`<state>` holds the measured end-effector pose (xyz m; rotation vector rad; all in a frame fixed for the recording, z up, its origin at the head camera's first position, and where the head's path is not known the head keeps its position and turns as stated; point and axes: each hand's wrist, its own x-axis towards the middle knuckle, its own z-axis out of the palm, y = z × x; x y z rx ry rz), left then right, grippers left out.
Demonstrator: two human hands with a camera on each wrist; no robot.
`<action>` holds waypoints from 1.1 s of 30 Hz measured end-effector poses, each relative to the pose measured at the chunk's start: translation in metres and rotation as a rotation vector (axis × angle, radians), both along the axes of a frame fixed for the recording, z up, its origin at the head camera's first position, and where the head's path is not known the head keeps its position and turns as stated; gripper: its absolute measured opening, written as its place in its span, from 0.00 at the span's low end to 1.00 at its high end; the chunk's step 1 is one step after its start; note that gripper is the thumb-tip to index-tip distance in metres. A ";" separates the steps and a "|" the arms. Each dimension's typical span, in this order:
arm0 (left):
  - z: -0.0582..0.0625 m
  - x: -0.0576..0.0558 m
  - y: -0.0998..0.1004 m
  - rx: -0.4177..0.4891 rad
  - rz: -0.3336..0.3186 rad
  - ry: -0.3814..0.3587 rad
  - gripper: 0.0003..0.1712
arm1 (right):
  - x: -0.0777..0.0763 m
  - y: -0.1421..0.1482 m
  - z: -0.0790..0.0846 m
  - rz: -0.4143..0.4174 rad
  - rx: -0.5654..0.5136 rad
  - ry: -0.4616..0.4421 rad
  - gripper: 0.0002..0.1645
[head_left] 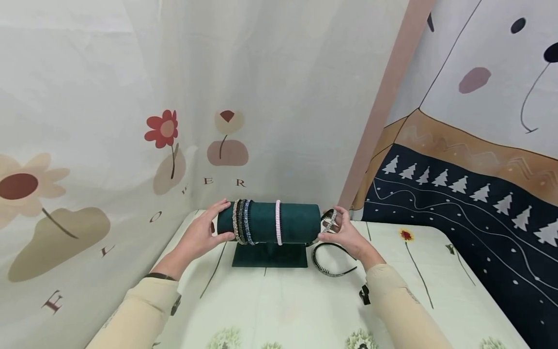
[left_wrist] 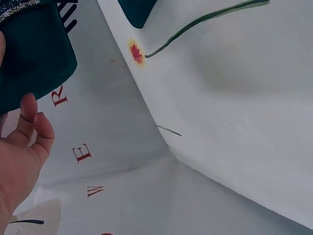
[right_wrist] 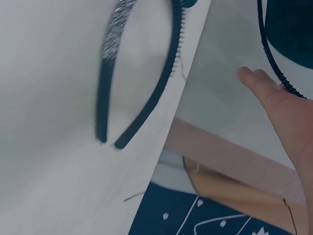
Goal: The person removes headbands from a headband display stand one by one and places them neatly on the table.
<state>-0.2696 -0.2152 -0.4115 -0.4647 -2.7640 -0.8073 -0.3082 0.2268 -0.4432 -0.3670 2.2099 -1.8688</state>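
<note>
A dark green velvet headband stand (head_left: 298, 223), a horizontal roll on a flat base, rises from the table. My left hand (head_left: 198, 237) holds its left end, thumb in front and fingers over the top. Close by on the roll sit several glittery headbands (head_left: 242, 222); a pink headband (head_left: 278, 222) is near the middle. At the right end, my right hand (head_left: 348, 237) grips a silvery headband (head_left: 330, 220) beside the roll's end. In the right wrist view, that headband's dark toothed band (right_wrist: 266, 49) passes next to the green roll (right_wrist: 293, 29).
A loose black headband (head_left: 324, 271) with a glittery part lies on the table, right of the stand's base. A small black object (head_left: 364, 294) is near my right forearm. Printed curtains (head_left: 279, 97) stand behind the pale flowered tabletop (head_left: 279, 300).
</note>
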 end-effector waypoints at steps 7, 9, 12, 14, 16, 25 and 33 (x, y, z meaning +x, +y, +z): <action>0.000 -0.001 0.000 -0.001 -0.003 0.000 0.52 | 0.010 0.034 -0.002 -0.017 0.009 0.016 0.63; 0.000 -0.001 0.000 -0.001 -0.005 0.004 0.52 | 0.014 0.045 -0.001 -0.035 0.034 0.022 0.61; -0.001 -0.003 0.000 0.006 -0.008 0.005 0.52 | 0.021 0.063 0.002 -0.066 0.091 0.030 0.60; -0.001 -0.003 -0.001 0.010 -0.008 0.004 0.52 | 0.025 0.073 0.004 -0.087 0.133 0.032 0.60; -0.001 -0.003 -0.001 0.012 -0.008 0.000 0.52 | 0.029 0.082 0.007 -0.098 0.165 0.038 0.60; -0.001 -0.001 0.000 0.014 -0.010 -0.014 0.52 | 0.041 0.110 0.019 -0.105 0.355 0.162 0.64; -0.002 -0.002 -0.001 0.007 -0.003 -0.007 0.53 | 0.048 0.118 0.035 -0.038 0.708 0.348 0.75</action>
